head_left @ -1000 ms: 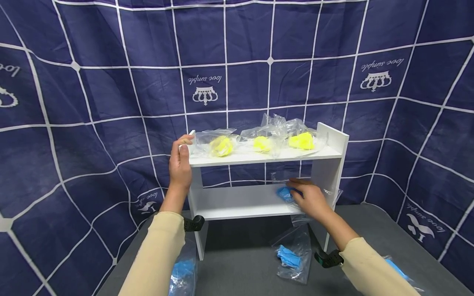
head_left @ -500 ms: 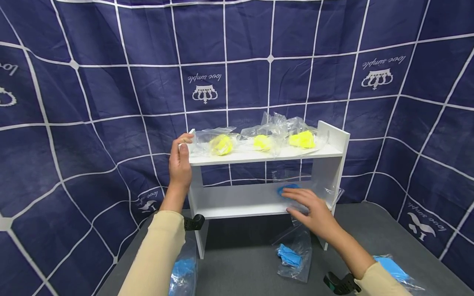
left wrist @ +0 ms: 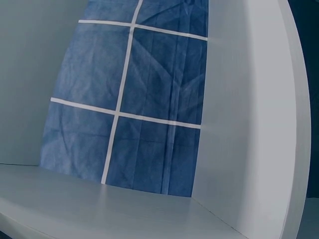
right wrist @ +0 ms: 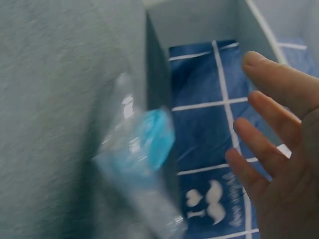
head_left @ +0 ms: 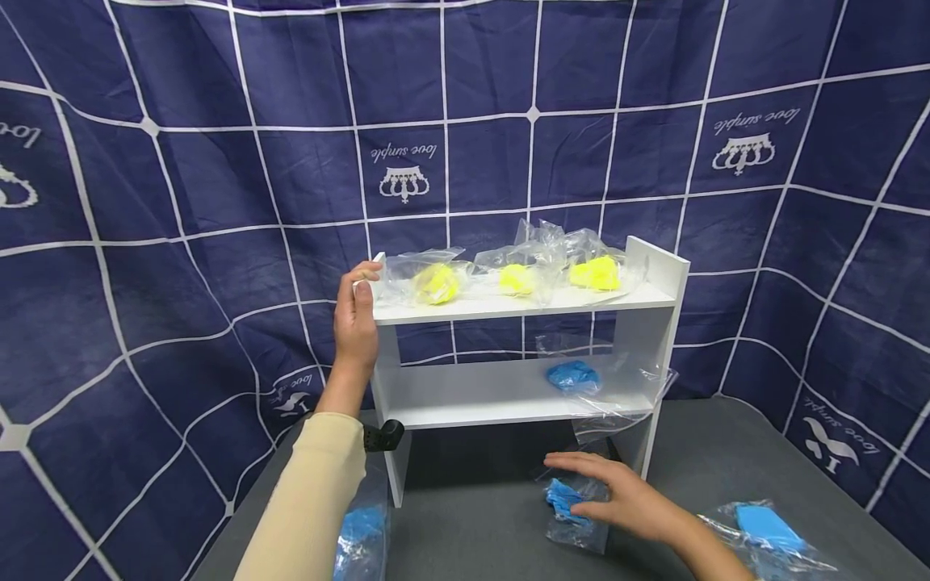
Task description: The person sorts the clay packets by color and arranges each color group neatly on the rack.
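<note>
On the table (head_left: 465, 537), just beside the spread, unladen right grip (head_left: 630, 500), the bagged blue clump (head_left: 559, 496) is likely light, soft and slippery, best pinched at its middle, while the left grip (head_left: 355, 323) holds the white shelf (head_left: 479, 395).

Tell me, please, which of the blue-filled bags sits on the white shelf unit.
The blue-filled bag toward the right end of the lower shelf; the other three lie on the dark surface.
</note>
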Tool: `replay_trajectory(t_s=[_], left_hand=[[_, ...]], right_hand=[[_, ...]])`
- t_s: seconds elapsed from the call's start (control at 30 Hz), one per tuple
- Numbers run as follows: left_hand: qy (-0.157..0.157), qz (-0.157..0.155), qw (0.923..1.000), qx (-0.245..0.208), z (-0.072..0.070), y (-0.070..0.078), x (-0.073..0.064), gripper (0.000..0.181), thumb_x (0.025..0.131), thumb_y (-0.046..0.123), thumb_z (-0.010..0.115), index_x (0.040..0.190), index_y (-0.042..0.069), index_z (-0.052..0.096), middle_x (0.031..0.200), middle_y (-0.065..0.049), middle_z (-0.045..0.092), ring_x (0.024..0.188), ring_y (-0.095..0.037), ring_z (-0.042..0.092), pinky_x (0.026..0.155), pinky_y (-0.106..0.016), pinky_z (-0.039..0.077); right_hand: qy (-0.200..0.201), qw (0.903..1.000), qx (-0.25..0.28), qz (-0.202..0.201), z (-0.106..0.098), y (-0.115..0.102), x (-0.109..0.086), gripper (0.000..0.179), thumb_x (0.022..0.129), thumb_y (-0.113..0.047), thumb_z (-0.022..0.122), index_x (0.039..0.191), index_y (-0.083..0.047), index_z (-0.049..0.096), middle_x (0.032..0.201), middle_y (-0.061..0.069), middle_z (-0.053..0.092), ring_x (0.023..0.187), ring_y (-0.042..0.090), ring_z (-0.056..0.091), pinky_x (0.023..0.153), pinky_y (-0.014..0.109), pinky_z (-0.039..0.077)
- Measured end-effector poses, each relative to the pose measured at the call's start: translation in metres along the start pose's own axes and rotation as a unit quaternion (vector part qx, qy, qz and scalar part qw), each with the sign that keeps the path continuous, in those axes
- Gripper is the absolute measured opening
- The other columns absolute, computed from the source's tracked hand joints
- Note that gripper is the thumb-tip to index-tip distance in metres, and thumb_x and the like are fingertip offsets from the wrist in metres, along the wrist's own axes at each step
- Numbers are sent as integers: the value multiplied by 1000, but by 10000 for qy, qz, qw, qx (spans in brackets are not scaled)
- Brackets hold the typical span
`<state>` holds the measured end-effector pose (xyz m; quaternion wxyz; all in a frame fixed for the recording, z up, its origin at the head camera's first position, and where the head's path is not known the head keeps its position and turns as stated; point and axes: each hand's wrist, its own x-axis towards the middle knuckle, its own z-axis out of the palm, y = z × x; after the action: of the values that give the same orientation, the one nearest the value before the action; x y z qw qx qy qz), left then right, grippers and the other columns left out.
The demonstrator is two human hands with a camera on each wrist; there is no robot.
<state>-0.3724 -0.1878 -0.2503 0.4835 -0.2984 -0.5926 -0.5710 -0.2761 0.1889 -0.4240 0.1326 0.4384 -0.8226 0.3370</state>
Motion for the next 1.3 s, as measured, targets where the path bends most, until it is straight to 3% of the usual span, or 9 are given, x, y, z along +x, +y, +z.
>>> replay_trajectory(t_s=[0.27, 0.53, 0.77, 0.97, 1.1, 1.3], left_hand=[[14, -5, 10000, 41, -1, 0, 0, 31, 106, 15, 37, 106, -13, 50, 125, -17, 61, 127, -11, 52, 113, -29, 32], [30, -9, 10000, 7, -1, 0, 0, 30, 106, 15, 37, 106, -13, 48, 124, -16, 61, 127, -12, 52, 113, -29, 32], [27, -58, 10000, -3, 0, 3, 1, 29, 106, 13, 37, 107, -13, 48, 126, -24, 58, 128, -15, 52, 113, -29, 31], [-16, -38, 10000, -44, 2, 3, 1, 26, 106, 9, 36, 107, -13, 49, 127, -26, 58, 130, -23, 51, 114, -29, 31], [14, -7, 10000, 9, 1, 1, 1, 26, 106, 9, 37, 106, -13, 50, 126, -26, 59, 128, -17, 52, 114, -29, 32], [-33, 8, 10000, 52, -1, -1, 0, 29, 106, 14, 37, 106, -12, 49, 126, -26, 59, 127, -12, 53, 113, -28, 33]], right_hand=[[-571, 9973, 25, 459, 14, 28, -15, 76, 80, -23, 81, 148, -15, 47, 150, 14, 50, 137, 21, 48, 102, 24, 44], [-981, 9917, 310, 774, 21, 49, -23, 75, 81, -29, 79, 148, -17, 48, 150, 18, 50, 136, 22, 48, 101, 25, 41], [-796, 9952, 49, 570, 26, 53, -25, 65, 82, -25, 79, 141, -17, 55, 140, 11, 61, 123, 15, 55, 89, 24, 45], [-497, 9964, -408, 551, 29, 52, -24, 61, 75, -14, 83, 132, -21, 62, 124, 9, 69, 104, 8, 59, 76, 22, 44], [-386, 9965, -606, 417, 32, 53, -23, 60, 71, -10, 84, 127, -21, 65, 119, 6, 71, 100, 7, 61, 74, 22, 46], [-261, 9982, -420, 353, 35, 51, -23, 58, 72, -8, 85, 125, -21, 66, 118, 4, 71, 97, 5, 59, 72, 21, 46]])
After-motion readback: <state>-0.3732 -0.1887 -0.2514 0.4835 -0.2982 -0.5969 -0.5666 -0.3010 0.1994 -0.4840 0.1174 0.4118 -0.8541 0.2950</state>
